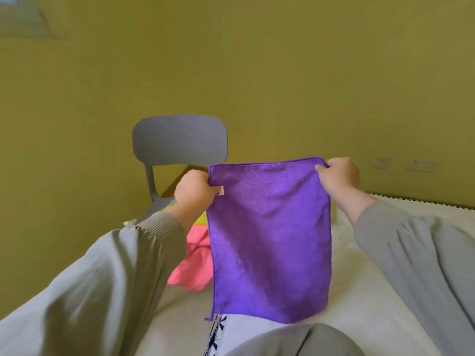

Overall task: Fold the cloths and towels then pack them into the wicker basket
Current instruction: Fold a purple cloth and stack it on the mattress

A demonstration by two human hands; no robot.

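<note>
Where your hands grip: your left hand (pixel 195 190) pinches the top left corner of the purple cloth (pixel 270 240) and your right hand (pixel 339 176) pinches the top right corner. Both are curled on the hem and held well apart, so the top edge runs taut between them.
Purple cloth: soft, short-piled fabric, a rectangle taller than it is wide. It hangs flat and unfolded in the air above the white surface (pixel 359 291). The hem is stitched, a loose thread (pixel 209 316) dangles at the lower left corner, and a small white tag (pixel 221 191) sits by your left thumb.
Pink cloth (pixel 195 265): crumpled, lying on the white surface below your left wrist. Its right part is hidden behind the purple cloth.
Yellow cloth (pixel 201 218): only a sliver shows, above the pink cloth. Its shape cannot be told.
Patterned cloth (pixel 231 330): white with a dark print, lying under the purple cloth's lower edge. It is cut off at the bottom of the view and partly covered by your grey-clad knee (pixel 295 340).
White surface: soft and padded-looking, with a dark dotted trim along its far edge.
Chair (pixel 180 140): grey, smooth and moulded, with a rounded back. Its seat is mostly hidden behind your left hand and sleeve.
Sleeves: grey and loose, with a ribbed cuff (pixel 159 227) on the left.
Hard to make out: blurred plates (pixel 401 164) on the olive wall at right.
</note>
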